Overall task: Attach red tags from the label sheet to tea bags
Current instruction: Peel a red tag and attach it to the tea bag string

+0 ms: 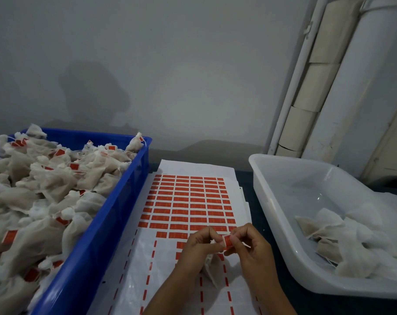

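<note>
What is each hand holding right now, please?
Left hand: closed, pinching the red tag.
Right hand: closed, pinching the same tag.

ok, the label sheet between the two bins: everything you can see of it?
The label sheet is white glossy backing paper, lying flat on the table between the blue crate and the translucent white tub, on top of other white sheets. Its far part still carries a grid of small red rectangular tags; the near part is peeled, leaving only thin red dashed strips. Both hands, left hand and right hand, are over its near end, pinching a red tag.
</note>
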`<action>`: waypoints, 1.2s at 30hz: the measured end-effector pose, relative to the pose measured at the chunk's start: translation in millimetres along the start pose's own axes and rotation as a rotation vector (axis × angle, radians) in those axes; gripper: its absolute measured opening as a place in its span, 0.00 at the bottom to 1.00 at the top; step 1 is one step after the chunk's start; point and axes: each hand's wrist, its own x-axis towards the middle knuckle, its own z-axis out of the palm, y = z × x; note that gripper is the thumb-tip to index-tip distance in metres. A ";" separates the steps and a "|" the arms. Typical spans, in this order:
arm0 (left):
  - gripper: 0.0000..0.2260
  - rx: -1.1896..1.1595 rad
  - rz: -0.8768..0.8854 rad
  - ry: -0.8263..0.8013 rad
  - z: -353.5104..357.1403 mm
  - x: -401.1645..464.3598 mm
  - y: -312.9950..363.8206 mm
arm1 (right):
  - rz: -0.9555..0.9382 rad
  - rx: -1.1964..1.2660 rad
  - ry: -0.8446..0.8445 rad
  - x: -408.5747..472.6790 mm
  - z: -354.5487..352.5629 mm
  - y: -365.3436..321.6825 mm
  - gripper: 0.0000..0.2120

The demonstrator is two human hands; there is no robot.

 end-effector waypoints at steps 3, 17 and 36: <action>0.09 0.014 0.015 -0.002 0.8 -0.5 -1.6 | 0.022 -0.004 0.010 0.3 -0.1 -0.9 0.06; 0.08 0.076 0.059 -0.019 2.0 -3.9 -1.4 | 0.034 -0.063 0.051 -3.1 0.3 -2.5 0.03; 0.05 0.178 0.156 0.048 6.0 -1.0 -12.3 | 0.016 -0.133 0.044 -2.0 0.8 -2.6 0.04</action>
